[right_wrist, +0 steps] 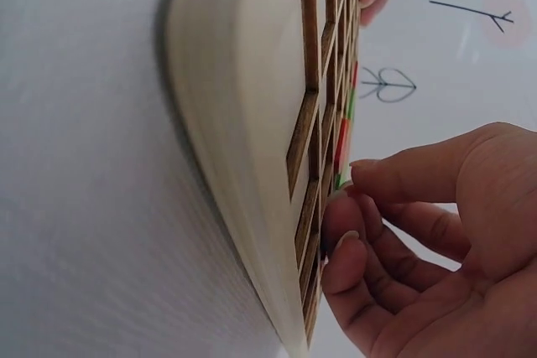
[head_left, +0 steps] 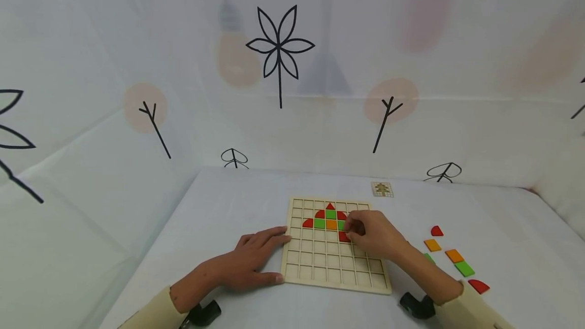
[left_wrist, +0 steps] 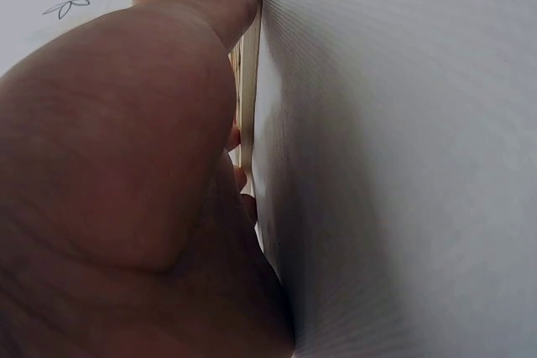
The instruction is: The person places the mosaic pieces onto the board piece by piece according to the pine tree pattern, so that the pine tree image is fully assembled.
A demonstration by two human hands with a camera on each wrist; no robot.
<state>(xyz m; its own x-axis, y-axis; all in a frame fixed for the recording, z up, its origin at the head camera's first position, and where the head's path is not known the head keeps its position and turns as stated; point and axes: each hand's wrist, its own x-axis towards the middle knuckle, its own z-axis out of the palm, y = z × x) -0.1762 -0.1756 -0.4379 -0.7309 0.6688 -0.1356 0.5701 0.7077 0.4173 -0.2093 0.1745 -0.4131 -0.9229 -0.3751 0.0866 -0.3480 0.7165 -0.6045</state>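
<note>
A square wooden grid board (head_left: 315, 260) lies on the white table, with a tree-like pattern of flat pieces in its upper cells. A red triangle (head_left: 330, 206) tops an orange square (head_left: 331, 224), green squares (head_left: 319, 223) and red quarter-rounds (head_left: 308, 223). My left hand (head_left: 256, 258) rests flat at the board's left edge, its fingers extended and thumb by the near corner. Over the board, my right hand (head_left: 375, 232) has curled fingers, thumb and fingertips together right at a green square and a red piece (head_left: 344, 237). I cannot tell whether they pinch a piece.
Loose pieces lie to the right of the board: a red quarter-round (head_left: 436, 231), an orange square (head_left: 454, 256), a green square (head_left: 465, 268) and several others. A small pattern card (head_left: 382, 189) showing a tree sits behind the board. A patterned white cloth (head_left: 320, 136) hangs at the back.
</note>
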